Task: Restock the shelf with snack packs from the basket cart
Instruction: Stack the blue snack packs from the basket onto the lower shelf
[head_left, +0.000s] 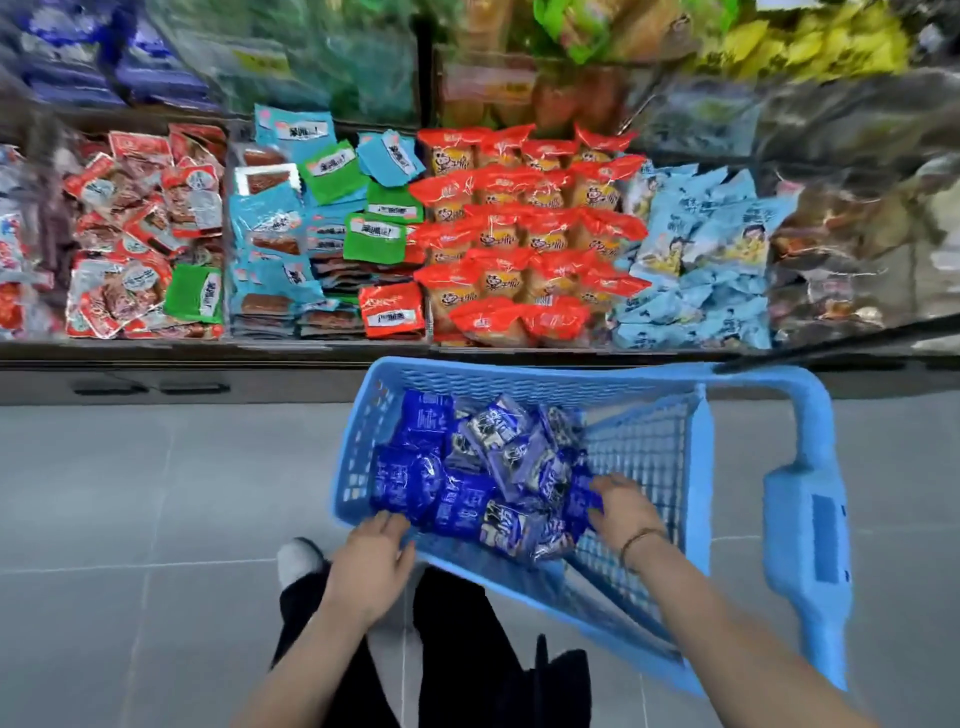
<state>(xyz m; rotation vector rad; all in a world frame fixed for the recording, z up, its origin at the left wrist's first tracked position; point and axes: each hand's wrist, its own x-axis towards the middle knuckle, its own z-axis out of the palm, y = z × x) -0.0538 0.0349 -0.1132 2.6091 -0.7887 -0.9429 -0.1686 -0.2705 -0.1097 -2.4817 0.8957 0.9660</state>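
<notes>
A light blue basket cart stands on the floor in front of the shelf. Inside it lies a heap of several dark blue snack packs. My left hand rests on the basket's near rim, fingers spread and touching the packs at the left edge of the heap. My right hand reaches into the basket from the right, its fingers curled on a dark blue pack at the heap's right side. The shelf bin row holds red, teal, green, orange and pale blue packs.
The cart's handle sticks out toward me on the right. The shelf bins hold orange-red packs, pale blue packs and teal and green packs. Grey tiled floor lies to the left. My dark trouser legs and a shoe are below.
</notes>
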